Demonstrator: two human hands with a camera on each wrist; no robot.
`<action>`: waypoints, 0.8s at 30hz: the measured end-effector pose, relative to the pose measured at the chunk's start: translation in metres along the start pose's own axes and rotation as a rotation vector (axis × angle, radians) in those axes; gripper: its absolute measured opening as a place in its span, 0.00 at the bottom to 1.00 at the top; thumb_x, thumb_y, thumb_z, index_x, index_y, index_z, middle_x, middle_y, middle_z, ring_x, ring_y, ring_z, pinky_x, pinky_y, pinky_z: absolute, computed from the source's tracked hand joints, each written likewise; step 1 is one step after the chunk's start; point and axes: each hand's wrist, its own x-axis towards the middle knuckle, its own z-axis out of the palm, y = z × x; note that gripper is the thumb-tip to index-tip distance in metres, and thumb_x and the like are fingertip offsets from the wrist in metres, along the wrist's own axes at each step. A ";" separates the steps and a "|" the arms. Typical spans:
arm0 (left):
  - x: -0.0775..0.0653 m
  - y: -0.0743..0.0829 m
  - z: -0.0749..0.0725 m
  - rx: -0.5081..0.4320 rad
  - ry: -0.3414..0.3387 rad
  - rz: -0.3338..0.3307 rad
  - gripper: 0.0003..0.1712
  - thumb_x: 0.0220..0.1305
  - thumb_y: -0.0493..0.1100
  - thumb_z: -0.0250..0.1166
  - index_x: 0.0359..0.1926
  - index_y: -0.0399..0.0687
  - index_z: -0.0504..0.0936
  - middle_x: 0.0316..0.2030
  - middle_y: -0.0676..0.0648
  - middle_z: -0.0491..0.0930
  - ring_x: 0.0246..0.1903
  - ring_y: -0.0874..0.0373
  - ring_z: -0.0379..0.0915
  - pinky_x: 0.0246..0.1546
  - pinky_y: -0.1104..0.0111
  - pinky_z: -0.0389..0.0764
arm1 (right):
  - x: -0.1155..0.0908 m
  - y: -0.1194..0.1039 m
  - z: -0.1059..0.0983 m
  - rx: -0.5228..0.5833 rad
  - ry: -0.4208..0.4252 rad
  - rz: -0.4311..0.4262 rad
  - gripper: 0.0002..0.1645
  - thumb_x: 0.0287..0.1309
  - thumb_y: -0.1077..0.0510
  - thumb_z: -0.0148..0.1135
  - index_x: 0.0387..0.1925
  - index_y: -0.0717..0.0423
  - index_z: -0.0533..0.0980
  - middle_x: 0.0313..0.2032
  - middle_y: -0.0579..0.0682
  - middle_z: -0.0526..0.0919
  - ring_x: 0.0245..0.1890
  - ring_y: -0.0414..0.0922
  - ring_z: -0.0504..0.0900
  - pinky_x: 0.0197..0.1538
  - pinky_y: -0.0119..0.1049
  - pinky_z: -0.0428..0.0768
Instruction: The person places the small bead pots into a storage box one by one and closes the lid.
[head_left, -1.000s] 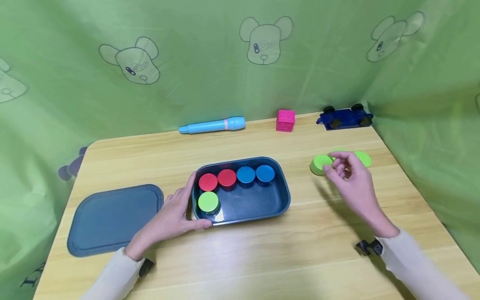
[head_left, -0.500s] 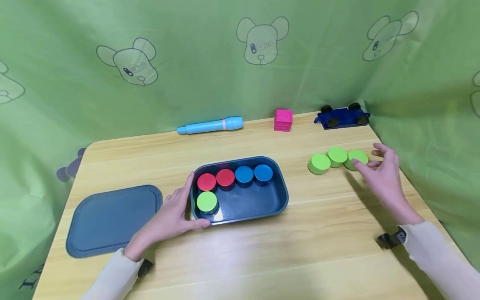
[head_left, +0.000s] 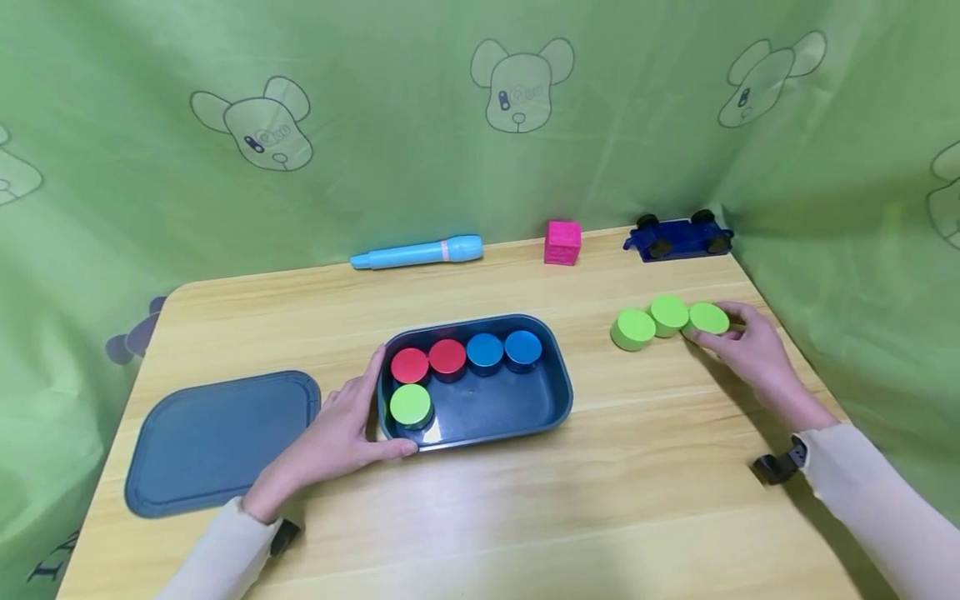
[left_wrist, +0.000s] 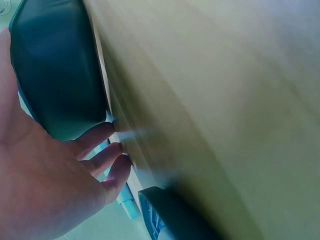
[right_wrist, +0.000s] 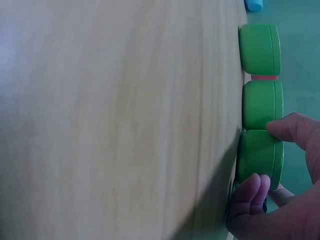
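Note:
My left hand (head_left: 337,437) grips the left end of a dark blue open box (head_left: 558,400), thumb at the near rim and fingers along the end; the left wrist view shows the box (left_wrist: 60,65) from outside. Inside are two red round pieces (head_left: 410,367), two blue ones (head_left: 485,353) and a green one (head_left: 411,405) at front left. My right hand (head_left: 750,346) pinches the rightmost of three green round pieces (head_left: 708,319) on the table. In the right wrist view, thumb and fingers sit on opposite sides of that green piece (right_wrist: 257,156).
A flat dark blue lid (head_left: 225,442) lies at the table's left. Along the back edge are a light blue pen-shaped thing (head_left: 420,252), a pink cube (head_left: 562,242) and a dark blue toy vehicle (head_left: 678,238). Green curtain (head_left: 412,125) closes off the back and sides.
My right hand has moved right from beside the leftmost green piece to the rightmost one, and its fingers have closed around it. The left hand stays on the box.

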 end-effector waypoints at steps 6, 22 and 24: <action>0.001 0.001 0.000 0.003 -0.003 0.007 0.79 0.57 0.77 0.77 0.90 0.59 0.34 0.82 0.43 0.61 0.77 0.40 0.60 0.70 0.34 0.60 | -0.006 -0.001 -0.002 0.012 0.037 0.022 0.48 0.72 0.47 0.75 0.79 0.70 0.65 0.49 0.56 0.76 0.36 0.37 0.73 0.31 0.28 0.76; -0.001 0.001 -0.002 0.005 -0.005 0.001 0.78 0.58 0.76 0.77 0.90 0.60 0.33 0.82 0.42 0.62 0.77 0.39 0.61 0.69 0.34 0.61 | -0.027 -0.022 -0.012 0.086 0.114 0.056 0.53 0.69 0.45 0.77 0.81 0.67 0.62 0.54 0.40 0.75 0.41 0.31 0.78 0.38 0.23 0.81; -0.002 0.001 -0.002 0.004 -0.005 -0.001 0.79 0.58 0.76 0.77 0.90 0.60 0.33 0.82 0.42 0.62 0.77 0.39 0.61 0.69 0.34 0.61 | -0.031 -0.028 -0.011 0.090 0.126 0.048 0.53 0.69 0.44 0.77 0.81 0.65 0.62 0.52 0.37 0.76 0.41 0.31 0.78 0.38 0.23 0.80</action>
